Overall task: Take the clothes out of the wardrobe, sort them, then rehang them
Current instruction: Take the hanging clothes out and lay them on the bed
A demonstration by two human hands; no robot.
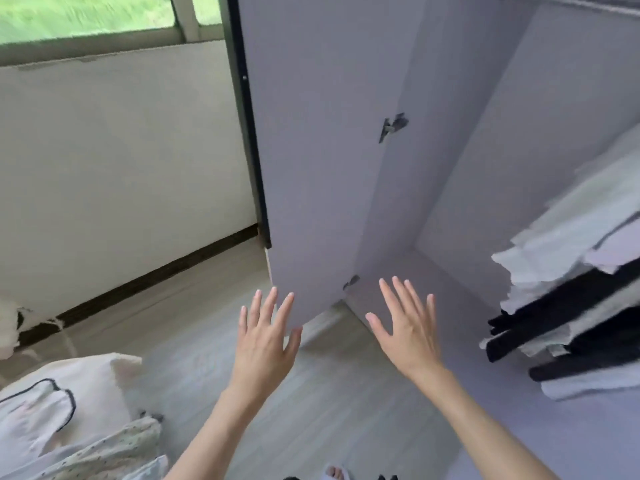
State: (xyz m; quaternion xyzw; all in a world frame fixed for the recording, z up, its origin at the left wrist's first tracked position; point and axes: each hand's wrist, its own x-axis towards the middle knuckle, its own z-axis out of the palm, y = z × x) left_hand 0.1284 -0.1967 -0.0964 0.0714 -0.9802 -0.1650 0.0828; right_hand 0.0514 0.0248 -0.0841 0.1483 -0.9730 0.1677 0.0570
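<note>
A pale wood-look floor (pixel 194 313) ran up to a white wall under a window (pixel 86 19), and the lilac wardrobe (pixel 485 150) stood open, its door (pixel 311 150) swung out. Black and white clothes (pixel 568 289) hung inside the wardrobe at its right side, below the rail (pixel 588 5). More pale clothes (pixel 62 420) lay heaped well away from the wardrobe, beyond its open door. Both hands were raised before the wardrobe's lower front: the left hand (pixel 265 344) by the door's bottom corner, the right hand (pixel 408 334) before the wardrobe's base, fingers spread wide, holding nothing.
</note>
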